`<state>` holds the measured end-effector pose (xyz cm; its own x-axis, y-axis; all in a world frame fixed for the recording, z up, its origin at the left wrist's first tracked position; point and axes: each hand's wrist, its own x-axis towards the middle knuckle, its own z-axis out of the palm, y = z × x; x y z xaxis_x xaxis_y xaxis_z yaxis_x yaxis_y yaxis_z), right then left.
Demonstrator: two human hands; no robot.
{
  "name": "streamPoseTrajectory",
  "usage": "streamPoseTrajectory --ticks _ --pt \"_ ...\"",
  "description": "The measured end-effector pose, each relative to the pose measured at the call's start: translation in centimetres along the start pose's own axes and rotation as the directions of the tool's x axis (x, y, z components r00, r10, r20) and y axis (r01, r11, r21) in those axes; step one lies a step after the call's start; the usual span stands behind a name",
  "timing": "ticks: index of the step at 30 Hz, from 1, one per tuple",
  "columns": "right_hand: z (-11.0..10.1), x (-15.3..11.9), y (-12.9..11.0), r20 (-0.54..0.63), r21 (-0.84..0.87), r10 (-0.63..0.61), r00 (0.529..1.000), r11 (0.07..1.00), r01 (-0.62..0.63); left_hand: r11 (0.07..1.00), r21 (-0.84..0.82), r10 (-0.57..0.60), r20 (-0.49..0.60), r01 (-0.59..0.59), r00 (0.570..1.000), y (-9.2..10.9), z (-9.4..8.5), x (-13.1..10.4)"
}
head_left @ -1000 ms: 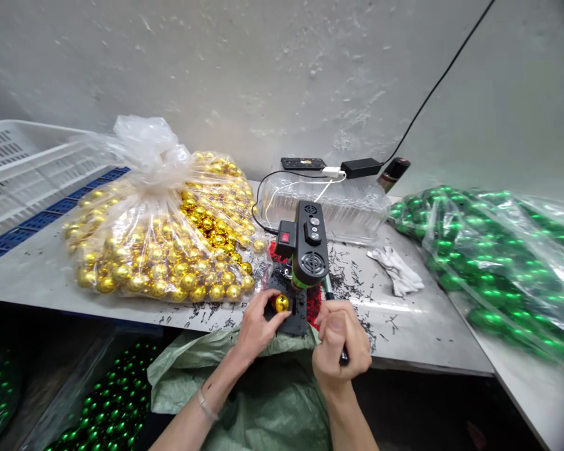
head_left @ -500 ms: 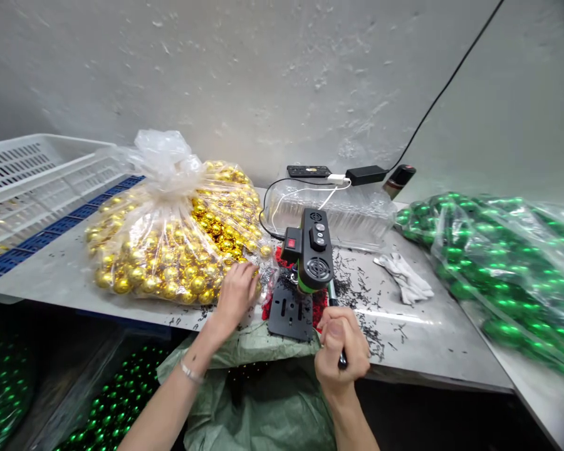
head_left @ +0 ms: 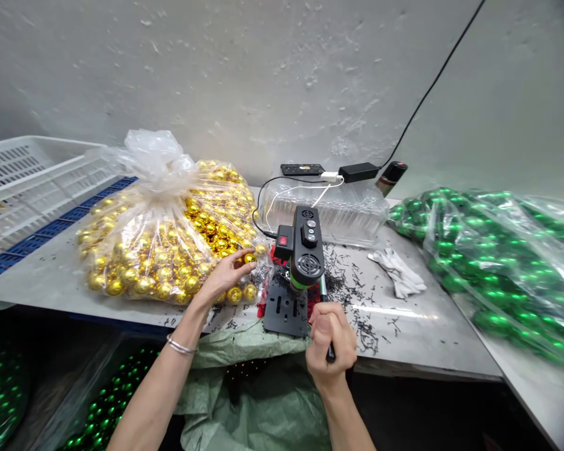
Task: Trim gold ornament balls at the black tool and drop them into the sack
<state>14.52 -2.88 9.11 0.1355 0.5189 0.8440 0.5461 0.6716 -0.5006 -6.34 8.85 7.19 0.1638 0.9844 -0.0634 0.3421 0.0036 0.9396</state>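
My left hand (head_left: 230, 274) is at the right side of a clear bag of gold balls (head_left: 155, 250), thumb and fingertips closed around one gold ball (head_left: 249, 257). My right hand (head_left: 331, 338) is wrapped round the black-ended lever (head_left: 330, 352) of a small black machine (head_left: 308, 244). The machine has a red switch, fan grilles and a green band low down. Its slotted black base plate (head_left: 286, 310) lies over red material, between my two hands.
Green balls in clear bags (head_left: 498, 263) lie right; a white glove (head_left: 397, 272) is near them. Clear plastic trays (head_left: 338, 216) and cables stand behind the machine. Black scraps litter the table. A white crate (head_left: 42, 181) is left, a green sack (head_left: 254, 407) below.
My left hand has turned at the bag's opening and now has a gold ball at its fingertips. My right hand remains on the lever. The whole view has shifted slightly.
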Motion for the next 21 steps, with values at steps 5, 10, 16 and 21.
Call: streamPoseTrajectory --ticks 5,10,16,21 --pt "0.1 -0.2 0.1 0.001 -0.006 0.003 1.0 1.0 -0.003 0.656 -0.717 -0.218 0.118 0.235 0.969 0.2 1.6 -2.6" --pt "0.0 0.3 -0.1 0.004 -0.016 -0.013 1.0 1.0 0.014 0.503 -0.819 -0.34 0.106 0.276 0.934 0.4 4.1 -4.3" --pt "-0.3 1.4 -0.7 0.012 -0.025 0.005 1.0 1.0 -0.005 0.505 -0.83 -0.326 0.072 0.238 0.943 0.3 6.1 -4.7" --pt "-0.4 1.8 -1.0 0.016 -0.043 -0.005 1.0 0.999 0.006 0.523 -0.824 -0.308 0.058 0.22 0.95 0.2 7.4 -5.1"
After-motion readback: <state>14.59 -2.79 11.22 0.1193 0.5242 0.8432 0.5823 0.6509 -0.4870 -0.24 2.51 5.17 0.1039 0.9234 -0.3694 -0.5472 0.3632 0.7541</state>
